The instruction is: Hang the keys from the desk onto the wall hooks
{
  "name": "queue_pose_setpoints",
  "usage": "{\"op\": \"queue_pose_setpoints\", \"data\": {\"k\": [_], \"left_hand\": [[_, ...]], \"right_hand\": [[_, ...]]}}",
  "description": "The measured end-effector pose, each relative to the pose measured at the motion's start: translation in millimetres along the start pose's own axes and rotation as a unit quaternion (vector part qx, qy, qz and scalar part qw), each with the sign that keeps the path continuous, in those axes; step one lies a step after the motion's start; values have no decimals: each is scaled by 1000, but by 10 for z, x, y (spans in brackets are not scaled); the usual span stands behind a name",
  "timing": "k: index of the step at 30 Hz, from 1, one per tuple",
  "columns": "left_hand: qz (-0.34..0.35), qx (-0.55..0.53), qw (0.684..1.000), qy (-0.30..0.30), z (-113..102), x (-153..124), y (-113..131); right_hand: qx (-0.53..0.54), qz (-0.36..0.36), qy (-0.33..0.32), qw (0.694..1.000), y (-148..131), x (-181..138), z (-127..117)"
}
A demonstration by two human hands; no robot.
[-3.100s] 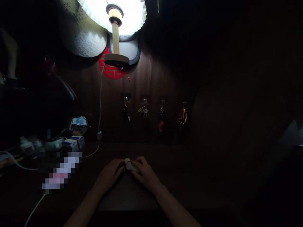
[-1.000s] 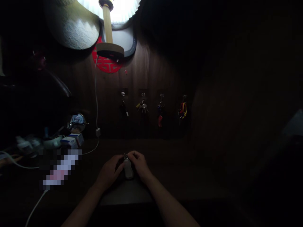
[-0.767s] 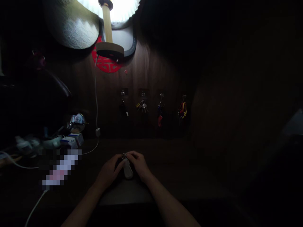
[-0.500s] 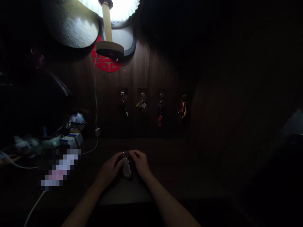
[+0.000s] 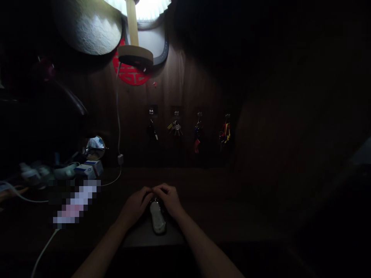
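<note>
A pale grey, rounded key fob point(image 5: 158, 218) with a shiny rim hangs or lies below my fingers over the dark desk; the dim light does not tell which. My left hand point(image 5: 136, 204) comes from the left, thumb and fingers pinched at the fob's upper end. From the other side my right hand point(image 5: 169, 199) meets it, its fingertips closed at the same spot. A bit of shiny metal shows at the top of the fob, while the ring between the fingertips is mostly hidden.
Several key bunches point(image 5: 176, 127) hang from wall hooks behind the desk. A lit lamp point(image 5: 135, 50) with a white cord point(image 5: 118, 116) is above. At left are small boxes point(image 5: 88, 170), a round mirror point(image 5: 96, 147), bottles point(image 5: 30, 173) and a blurred-out strip point(image 5: 77, 202).
The key fob has swung lower and toward me, showing more of its face. My fingertips have drawn together over the ring, which is now mostly covered. The view has shifted slightly.
</note>
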State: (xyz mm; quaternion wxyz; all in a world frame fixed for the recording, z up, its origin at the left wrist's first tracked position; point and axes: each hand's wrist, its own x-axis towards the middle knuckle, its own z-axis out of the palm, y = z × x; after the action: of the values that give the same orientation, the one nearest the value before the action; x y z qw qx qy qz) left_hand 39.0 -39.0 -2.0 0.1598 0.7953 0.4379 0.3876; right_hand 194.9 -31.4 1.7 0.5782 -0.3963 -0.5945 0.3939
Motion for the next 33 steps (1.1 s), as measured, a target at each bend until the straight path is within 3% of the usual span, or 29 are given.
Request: {"op": "queue_pose_setpoints", "data": {"k": [7,12,21,28,33], "left_hand": [[-6,-5,1000,-25,8,6,-31],[-18,19,999,25,-13,12,-19],[-10,19,997,74,-13,8,-86],[-8,29,998,47,-8,22,-129],[-78,38,996,26,-28,37,-143]], "right_hand": [[11,15,3,1000,-2,-7,14],[64,72,21,995,58,33,-10],[-32,43,-12,998,98,-11,31],[-42,-6,57,997,-16,-50,-20],[-92,-69,138,984,-43,-77,-97]]}}
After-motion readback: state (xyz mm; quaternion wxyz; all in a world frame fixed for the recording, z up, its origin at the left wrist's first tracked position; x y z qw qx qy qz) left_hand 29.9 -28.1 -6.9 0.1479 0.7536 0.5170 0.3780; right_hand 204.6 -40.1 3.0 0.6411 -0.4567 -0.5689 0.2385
